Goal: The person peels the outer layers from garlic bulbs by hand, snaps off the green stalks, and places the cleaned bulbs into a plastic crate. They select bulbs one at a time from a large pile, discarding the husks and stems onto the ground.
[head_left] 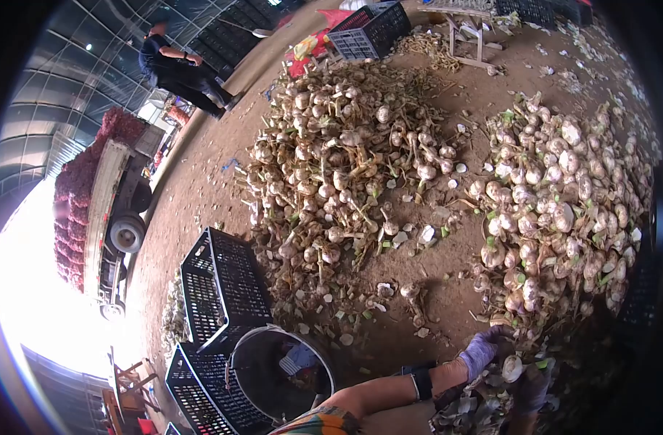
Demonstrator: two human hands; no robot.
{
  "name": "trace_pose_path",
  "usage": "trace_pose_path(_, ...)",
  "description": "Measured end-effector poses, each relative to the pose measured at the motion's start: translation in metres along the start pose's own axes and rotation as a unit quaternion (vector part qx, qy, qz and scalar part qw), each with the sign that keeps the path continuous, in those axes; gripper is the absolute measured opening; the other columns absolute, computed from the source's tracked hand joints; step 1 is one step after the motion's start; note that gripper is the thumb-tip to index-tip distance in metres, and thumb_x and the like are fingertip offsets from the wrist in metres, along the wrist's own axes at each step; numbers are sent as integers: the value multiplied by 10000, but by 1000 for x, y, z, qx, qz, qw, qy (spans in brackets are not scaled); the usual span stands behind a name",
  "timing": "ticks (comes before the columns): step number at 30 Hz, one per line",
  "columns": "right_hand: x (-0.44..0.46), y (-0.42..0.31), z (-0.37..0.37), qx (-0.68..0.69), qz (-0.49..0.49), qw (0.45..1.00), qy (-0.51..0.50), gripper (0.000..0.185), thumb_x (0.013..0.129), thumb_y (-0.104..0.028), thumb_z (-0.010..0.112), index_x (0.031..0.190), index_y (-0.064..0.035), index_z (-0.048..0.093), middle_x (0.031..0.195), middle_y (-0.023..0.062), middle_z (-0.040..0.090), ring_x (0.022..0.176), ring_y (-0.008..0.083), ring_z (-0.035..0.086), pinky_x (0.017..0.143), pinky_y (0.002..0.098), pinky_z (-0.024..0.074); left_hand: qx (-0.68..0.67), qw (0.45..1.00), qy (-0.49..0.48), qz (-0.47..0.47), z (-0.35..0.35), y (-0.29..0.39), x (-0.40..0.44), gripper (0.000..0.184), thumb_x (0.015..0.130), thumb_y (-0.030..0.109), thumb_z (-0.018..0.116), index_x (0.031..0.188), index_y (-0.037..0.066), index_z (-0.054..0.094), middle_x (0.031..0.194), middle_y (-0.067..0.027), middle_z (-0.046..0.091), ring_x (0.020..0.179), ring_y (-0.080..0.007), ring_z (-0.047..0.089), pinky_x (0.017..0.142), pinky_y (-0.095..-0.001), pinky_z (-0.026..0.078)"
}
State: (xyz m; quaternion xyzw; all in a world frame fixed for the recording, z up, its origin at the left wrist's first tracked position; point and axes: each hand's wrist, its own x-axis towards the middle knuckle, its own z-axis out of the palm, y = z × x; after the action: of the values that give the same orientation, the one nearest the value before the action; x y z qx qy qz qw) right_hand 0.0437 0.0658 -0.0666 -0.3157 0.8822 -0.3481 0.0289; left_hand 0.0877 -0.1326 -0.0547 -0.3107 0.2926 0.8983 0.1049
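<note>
My left hand (482, 353), in a pale purple-white glove with a dark band on the forearm, is at the lower right with its fingers curled. A whitish garlic bulb (512, 368) is at its fingertips and seems held by them. Close beside the bulb is my right hand (532, 389), gloved and in deep shadow; its fingers and anything in them are hard to make out. Just above both hands lies the near edge of a large pile of garlic bulbs (556, 196) with short stems. Pale garlic skins (473, 409) are scattered beneath my hands.
A second pile of garlic (331, 159) with long dry stems covers the middle floor. Black plastic crates (226, 283) and a round dark bucket (266, 370) stand at lower left. A person (175, 69) walks at the back near a loaded truck (103, 210). A wooden stool (466, 36) stands behind.
</note>
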Motion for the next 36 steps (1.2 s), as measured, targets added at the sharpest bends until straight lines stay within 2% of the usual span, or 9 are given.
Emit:
trace_pose_path(5,-12,21,24,219,130,961,109,83,785,-69,584,727,-32,537,708,42,543,625,156,520,581,311,414,19,988,-80,132,0,11,0,255,772,-57,597,1003,43,559,862,-51,609,702,-140,604,637,-261,504)
trace_pose_path(7,-13,26,31,655,325,654,193,57,815,-39,525,787,-12,567,773,32,574,664,149,548,590,280,425,-12,981,-165,100,2,16,-9,234,763,-41,604,980,39,567,876,-54,609,774,-142,601,685,-277,501)
trace_pose_path(13,11,8,-12,73,119,990,-8,176,855,-165,497,824,-10,574,722,104,596,657,190,586,591,288,455,582,747,-294,130,-19,-36,-9,303,799,125,568,1094,56,548,1051,-136,582,966,-245,558,843,-349,446)
trace_pose_path(20,30,-20,-25,-45,249,966,56,60,763,-71,605,756,-28,645,717,109,645,668,188,627,593,297,478,801,503,-268,185,-54,-20,-32,235,792,211,532,967,67,594,957,-140,596,840,-249,588,724,-358,487)
trace_pose_path(24,39,-41,-32,664,408,599,183,64,792,-168,589,798,-107,569,752,-19,560,657,115,553,560,240,444,707,621,-131,313,-11,22,-25,162,770,130,646,903,38,636,750,-101,598,651,-237,589,587,-333,490)
trace_pose_path(25,15,-9,-3,434,307,833,151,79,792,-160,585,822,-89,569,742,-3,568,604,111,552,513,240,437,582,802,-39,128,19,32,-31,184,784,163,664,902,25,634,757,-77,601,636,-137,560,599,-276,478)
trace_pose_path(27,47,-55,-36,613,396,664,165,100,786,-163,607,822,-75,577,724,8,574,571,114,549,476,238,427,582,808,-31,89,27,31,-25,274,790,204,677,974,16,601,864,-54,601,718,-83,535,624,-232,464)
trace_pose_path(30,16,-20,-8,441,309,828,157,158,768,-159,629,869,-47,583,722,22,581,602,118,566,492,232,435,437,880,-28,184,31,21,-14,386,784,204,683,1094,29,534,959,-42,579,816,-95,537,664,-236,464)
trace_pose_path(36,33,-49,-45,537,352,765,-56,315,731,-165,671,990,0,601,802,65,623,649,116,581,570,239,475,-11,993,-94,-67,11,10,-13,493,759,225,673,1133,-30,478,968,-89,554,884,-202,577,698,-321,524)
